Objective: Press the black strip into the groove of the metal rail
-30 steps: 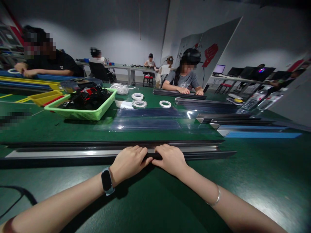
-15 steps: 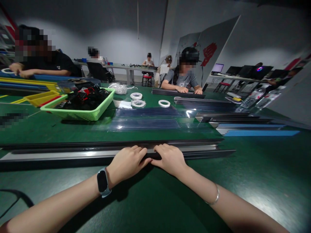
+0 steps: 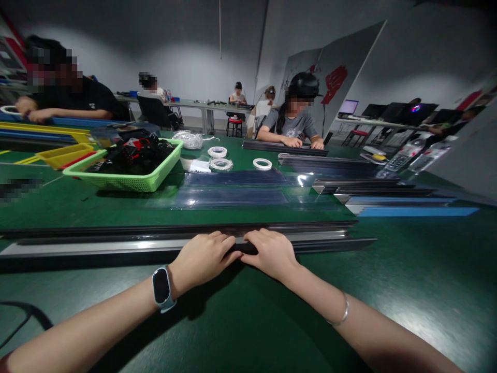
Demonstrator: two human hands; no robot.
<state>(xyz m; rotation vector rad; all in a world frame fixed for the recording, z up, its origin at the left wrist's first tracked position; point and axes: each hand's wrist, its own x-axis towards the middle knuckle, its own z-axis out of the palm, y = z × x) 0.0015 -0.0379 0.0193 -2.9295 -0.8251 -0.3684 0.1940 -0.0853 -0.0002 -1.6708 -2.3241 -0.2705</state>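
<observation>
A long black channel-shaped profile (image 3: 97, 255) with a silvery inner face lies across the green table in front of me. My left hand (image 3: 205, 256) grips its near wall around the middle, fingers bent over the top edge and thumb on the outer side. Close beside it, my right hand (image 3: 272, 253) holds the same wall in the same way, the two thumbs almost meeting. The fingertips of both hands are hidden inside the channel. On my left wrist is a band with a dark screen; a thin bangle circles my right forearm.
A green basket (image 3: 155, 176) of black and red items stands at the left. Clear plastic strips (image 3: 233, 197) lie beyond the profile, with tape rolls (image 3: 262, 163) behind. More profiles (image 3: 415, 212) and bottles (image 3: 406, 155) are at the right. Co-workers (image 3: 293, 124) sit across the table.
Both hands keep their grip on the profile at almost the same spot. My left wrist has shifted very slightly to the left; the profile stays put.
</observation>
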